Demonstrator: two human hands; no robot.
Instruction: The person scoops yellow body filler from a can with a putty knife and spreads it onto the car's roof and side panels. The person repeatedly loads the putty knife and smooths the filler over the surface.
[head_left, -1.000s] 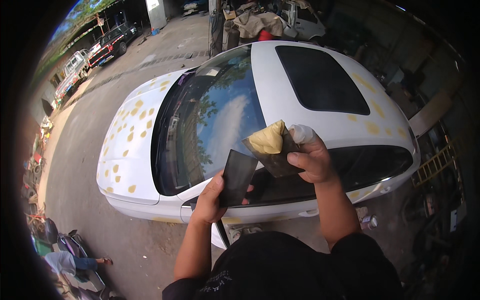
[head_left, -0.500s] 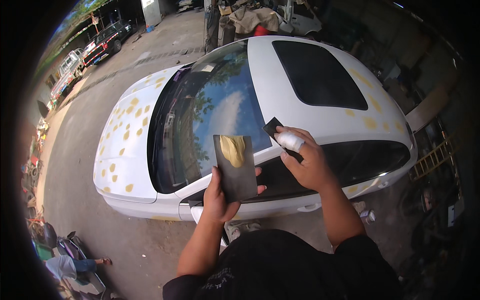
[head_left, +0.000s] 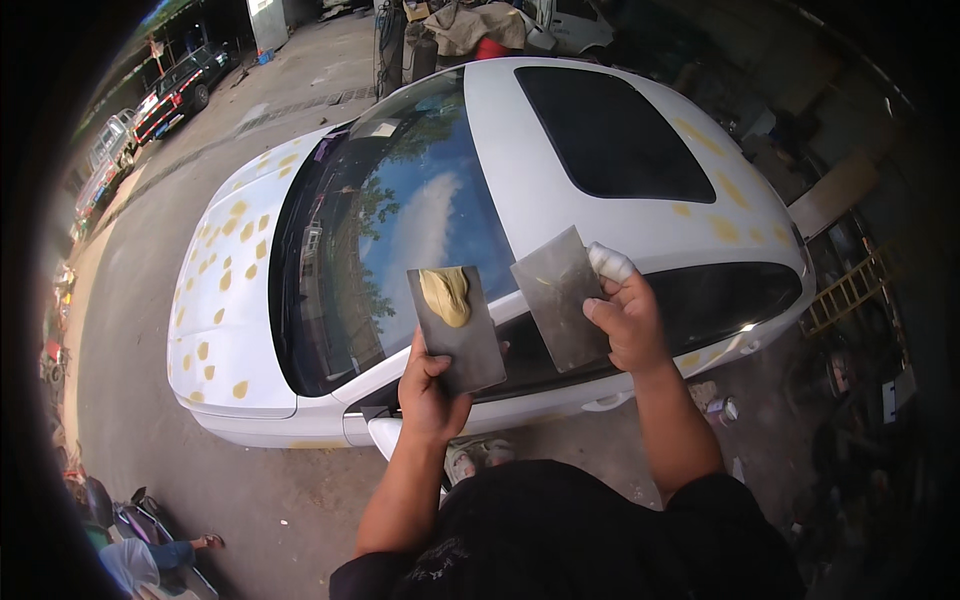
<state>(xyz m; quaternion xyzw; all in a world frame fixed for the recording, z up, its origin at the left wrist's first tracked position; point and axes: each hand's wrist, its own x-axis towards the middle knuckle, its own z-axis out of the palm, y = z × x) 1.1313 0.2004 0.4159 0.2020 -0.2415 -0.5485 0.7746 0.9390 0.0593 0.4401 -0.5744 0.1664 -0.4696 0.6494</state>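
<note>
My left hand point(head_left: 433, 395) is closed round the lower part of a dark grey flat putty spreader point(head_left: 465, 355). A thick lump of yellow body filler point(head_left: 447, 296) sits on its upper end. To the right, my right hand point(head_left: 628, 320) pinches a second flat grey spreader point(head_left: 563, 298) by its right edge; faint yellowish smears show on its face. A white wrapping point(head_left: 609, 263) covers a finger of that hand. Both plates are held up apart from each other, over the side of a white car point(head_left: 520, 170) dotted with yellow filler patches on hood and roof.
A dark sunroof point(head_left: 615, 135) and the windshield point(head_left: 410, 215) lie beyond my hands. The side mirror point(head_left: 385, 436) juts out near my left forearm. A can point(head_left: 722, 410) stands on the floor at right, near a yellow ladder point(head_left: 850, 292). A person point(head_left: 150, 560) is at lower left.
My right hand has turned its spreader from nearly edge-on to face-on and brought it nearer the left one. The left spreader has tilted slightly. The whole view has shifted a little.
</note>
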